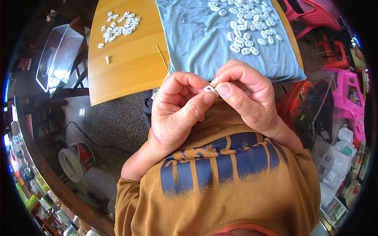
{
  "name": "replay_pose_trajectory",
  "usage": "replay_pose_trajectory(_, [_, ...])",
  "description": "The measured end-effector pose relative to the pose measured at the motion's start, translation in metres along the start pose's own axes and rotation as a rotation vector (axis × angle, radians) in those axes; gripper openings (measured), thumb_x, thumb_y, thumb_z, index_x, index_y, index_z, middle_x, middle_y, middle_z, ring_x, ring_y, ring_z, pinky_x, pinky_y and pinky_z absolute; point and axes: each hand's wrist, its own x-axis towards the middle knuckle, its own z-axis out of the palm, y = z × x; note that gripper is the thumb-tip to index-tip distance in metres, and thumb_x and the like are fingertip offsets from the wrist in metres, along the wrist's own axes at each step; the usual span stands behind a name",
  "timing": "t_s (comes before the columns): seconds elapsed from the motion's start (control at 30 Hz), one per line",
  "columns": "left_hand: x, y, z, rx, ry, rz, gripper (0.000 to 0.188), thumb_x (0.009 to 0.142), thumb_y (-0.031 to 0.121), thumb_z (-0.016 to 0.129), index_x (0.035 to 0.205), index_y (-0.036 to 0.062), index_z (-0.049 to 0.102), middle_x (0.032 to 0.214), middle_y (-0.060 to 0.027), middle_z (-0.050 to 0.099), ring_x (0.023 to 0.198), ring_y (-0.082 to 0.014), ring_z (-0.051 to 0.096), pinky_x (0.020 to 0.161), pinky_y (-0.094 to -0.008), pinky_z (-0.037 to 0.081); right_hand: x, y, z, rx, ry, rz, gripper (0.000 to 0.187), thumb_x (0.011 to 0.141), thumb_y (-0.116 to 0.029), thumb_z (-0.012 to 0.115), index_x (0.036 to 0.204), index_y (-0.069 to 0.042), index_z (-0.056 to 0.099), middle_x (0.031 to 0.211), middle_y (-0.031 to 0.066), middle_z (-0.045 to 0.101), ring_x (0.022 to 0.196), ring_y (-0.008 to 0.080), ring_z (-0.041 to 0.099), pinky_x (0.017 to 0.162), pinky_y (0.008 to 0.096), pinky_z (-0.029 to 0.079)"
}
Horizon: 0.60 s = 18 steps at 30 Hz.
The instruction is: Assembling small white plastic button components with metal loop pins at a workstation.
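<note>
My left hand (175, 106) is closed, pinching a small white plastic piece with a hole (209, 89) between thumb and forefinger. At the right end of that piece, the thumb and forefinger of my right hand (248, 92) press together; what lies between those fingertips is too small to make out. Both hands are held just off the near edge of the table, in front of my brown shirt. Beyond them, many white oval pieces with two holes (246, 41) lie on a light blue cloth (197, 55). Thin metal bits (199, 25) are scattered left of these ovals.
On the bare wooden tabletop (130, 70) lie a cluster of small white pieces (120, 27), a white peg-like part (107, 59) and a thin stick (162, 57). A clear plastic box (59, 57) stands at left. Pink plastic chairs (349, 98) are at right; a black cable (94, 143) crosses the floor.
</note>
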Motion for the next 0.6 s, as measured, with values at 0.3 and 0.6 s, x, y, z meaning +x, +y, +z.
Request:
replay_pose_trajectory(0.3, [-0.0009,0.0008,0.0015,0.042,0.014,0.013,0.014,0.083,0.004,0.061,0.094,0.0024,0.052,0.082,-0.0032,0.061,0.064,-0.0017,0.05,0.053,-0.0141,0.039,0.0023,0.0001,0.0036,-0.07,0.026,-0.024,0.003,0.083,-0.001,0.056,0.084,0.001,0.057,0.077,0.0065,0.057,0.07,0.0127,0.055,0.065,0.0242,0.044])
replay_pose_trajectory(0.6, [-0.0013,-0.0002,0.0015,0.059,0.034,0.028,0.013,0.083,0.003,0.061,0.093,0.0027,0.052,0.081,-0.0022,0.06,0.065,-0.0014,0.05,0.053,-0.0138,0.038,0.0006,0.0025,0.004,-0.05,0.02,0.036,0.005,0.083,-0.004,0.056,0.084,0.002,0.056,0.076,0.0061,0.056,0.07,0.0123,0.054,0.065,0.024,0.043])
